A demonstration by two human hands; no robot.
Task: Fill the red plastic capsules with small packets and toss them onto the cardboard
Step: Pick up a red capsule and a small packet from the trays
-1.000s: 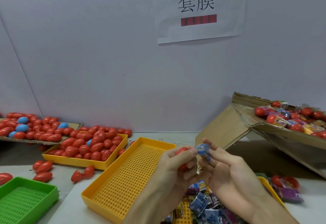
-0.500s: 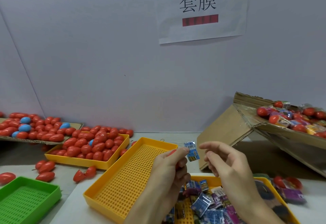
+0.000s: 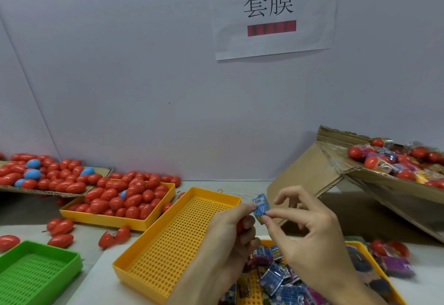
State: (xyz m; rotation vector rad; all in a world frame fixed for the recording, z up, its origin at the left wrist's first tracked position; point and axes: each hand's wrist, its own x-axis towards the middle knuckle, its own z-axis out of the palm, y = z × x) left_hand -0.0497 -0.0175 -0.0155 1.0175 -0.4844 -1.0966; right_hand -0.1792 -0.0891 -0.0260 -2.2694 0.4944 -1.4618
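My left hand (image 3: 230, 227) curls round a red capsule (image 3: 240, 226), mostly hidden in the palm, while its thumb and forefinger pinch a small blue packet (image 3: 261, 207). My right hand (image 3: 310, 235) pinches the same packet from its lower right corner. Both hands hover above a yellow tray of small packets (image 3: 276, 278). On the left, a cardboard sheet (image 3: 101, 171) carries many red and a few blue capsules. A yellow tray (image 3: 108, 218) beside it is heaped with red capsules.
An empty yellow perforated tray (image 3: 173, 239) lies in the middle, a green tray (image 3: 36, 271) at the lower left. Loose red capsules (image 3: 60, 226) lie on the table. A tilted cardboard box (image 3: 360, 184) at the right holds capsules and packets. A paper sign (image 3: 271, 11) hangs on the wall.
The right hand, which had let go of the packet half a second ago, has come back and pinches it again. The left hand has kept the capsule and the packet.
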